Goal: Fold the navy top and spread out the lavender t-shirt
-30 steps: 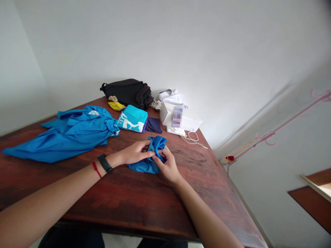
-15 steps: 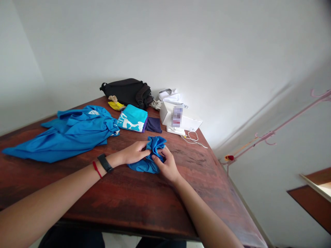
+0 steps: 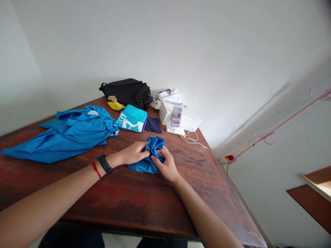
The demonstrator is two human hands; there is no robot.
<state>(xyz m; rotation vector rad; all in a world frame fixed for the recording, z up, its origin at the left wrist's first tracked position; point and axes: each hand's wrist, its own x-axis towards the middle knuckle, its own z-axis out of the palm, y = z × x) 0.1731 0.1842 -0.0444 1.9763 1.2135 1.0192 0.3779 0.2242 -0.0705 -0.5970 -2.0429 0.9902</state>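
A small crumpled blue cloth [image 3: 151, 153] lies near the middle of the dark red wooden table [image 3: 129, 203]. My left hand [image 3: 133, 152] grips its left side with fingers curled. My right hand [image 3: 165, 164] pinches the cloth's right side, thumb and fingers closed on the fabric. A black band and a red string sit on my left wrist.
A large blue shirt [image 3: 64, 134] lies spread at the left. Behind it are a folded teal shirt [image 3: 132, 118], a dark folded cloth [image 3: 153, 125], a black bag [image 3: 126, 91], a white box [image 3: 178, 119] with a cable, and a pink rack [image 3: 284, 124] at the right.
Both hands have bunched the small blue cloth a little tighter; my right hand's fingers shifted slightly up on it. Nothing else on the table moved.
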